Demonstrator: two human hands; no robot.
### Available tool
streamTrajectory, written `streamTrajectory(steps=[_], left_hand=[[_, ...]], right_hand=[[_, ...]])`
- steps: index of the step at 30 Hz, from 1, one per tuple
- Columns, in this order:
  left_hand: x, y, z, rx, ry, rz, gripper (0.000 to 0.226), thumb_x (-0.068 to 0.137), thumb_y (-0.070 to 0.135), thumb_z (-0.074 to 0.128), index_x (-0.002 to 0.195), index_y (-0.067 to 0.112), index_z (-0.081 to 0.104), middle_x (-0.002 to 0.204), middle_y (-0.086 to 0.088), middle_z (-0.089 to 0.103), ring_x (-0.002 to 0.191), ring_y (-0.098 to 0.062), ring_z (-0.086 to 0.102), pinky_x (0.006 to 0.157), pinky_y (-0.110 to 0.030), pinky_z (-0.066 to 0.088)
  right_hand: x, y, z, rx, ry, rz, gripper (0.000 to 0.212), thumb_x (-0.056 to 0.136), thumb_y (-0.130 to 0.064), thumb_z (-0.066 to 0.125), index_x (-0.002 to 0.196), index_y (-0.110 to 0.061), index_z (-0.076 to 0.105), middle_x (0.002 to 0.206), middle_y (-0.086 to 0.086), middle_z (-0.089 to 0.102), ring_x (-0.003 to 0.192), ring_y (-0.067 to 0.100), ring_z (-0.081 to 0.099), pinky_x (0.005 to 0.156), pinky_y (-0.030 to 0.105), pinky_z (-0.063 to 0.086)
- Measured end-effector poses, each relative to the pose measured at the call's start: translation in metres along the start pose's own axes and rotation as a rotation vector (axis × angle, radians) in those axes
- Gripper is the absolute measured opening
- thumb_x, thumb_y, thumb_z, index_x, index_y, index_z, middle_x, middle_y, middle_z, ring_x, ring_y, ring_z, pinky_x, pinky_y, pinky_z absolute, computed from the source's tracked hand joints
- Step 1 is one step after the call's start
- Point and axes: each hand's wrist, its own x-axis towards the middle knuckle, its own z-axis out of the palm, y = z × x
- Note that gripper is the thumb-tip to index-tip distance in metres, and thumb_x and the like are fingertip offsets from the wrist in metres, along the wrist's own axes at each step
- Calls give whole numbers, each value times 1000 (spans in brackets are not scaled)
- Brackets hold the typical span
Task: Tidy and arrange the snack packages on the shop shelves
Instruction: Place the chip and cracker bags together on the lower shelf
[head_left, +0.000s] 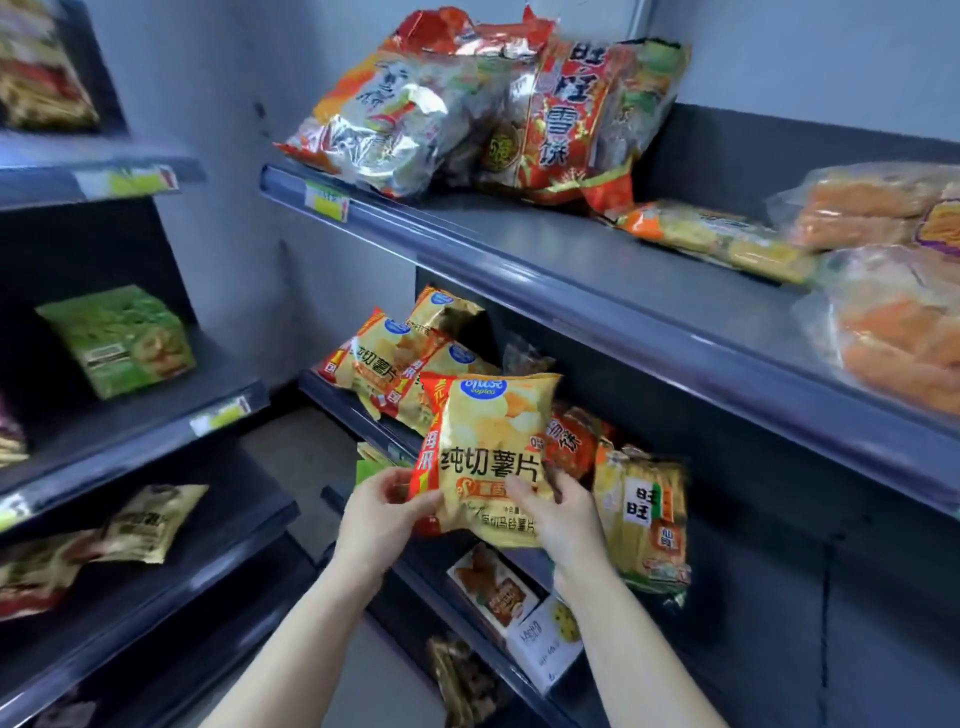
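Fingers (521, 490) of the left hand (379, 513) and right hand (566, 521) pinch the yellow chip bag (493, 441) by its lower corners, upright. Behind the bag, matching chip bags (384, 364) lie heaped on a shelf (332, 397); a rice-cracker pack (641, 514) stands just right of it.

Wall: pale grey painted wall (218, 130) running behind, meeting in a corner.
Price tags: yellow-green paper price label (326, 201) sitting up front; similar blurred labels (127, 182) showing at left.
Floor: dull grey floor strip (296, 457) showing below.
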Motion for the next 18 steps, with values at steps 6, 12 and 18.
streamTrajectory(steps=[6,12,18], left_hand=[[73,20,-11,92,171,90,11,82,11,72,73,19,72,71,0,72,70,-23,70,68,-43,58],[161,35,-6,132,234,110,7,79,13,75,74,15,70,74,-6,71,74,-34,70,70,-46,59],[238,56,19,184,235,121,9,78,19,77,82,19,69,82,-4,72,76,-26,70,74,-41,57]], right_hand=[[64,-5,29,25,14,77,16,88,-34,66,99,-22,67,96,-8,73,86,6,68,65,16,48],[154,-4,17,-128,229,127,29,90,-27,66,115,-13,65,114,3,67,101,16,60,97,42,49],[227,-22,18,-194,180,170,37,101,-18,46,135,-2,47,135,12,52,108,23,55,92,30,45]])
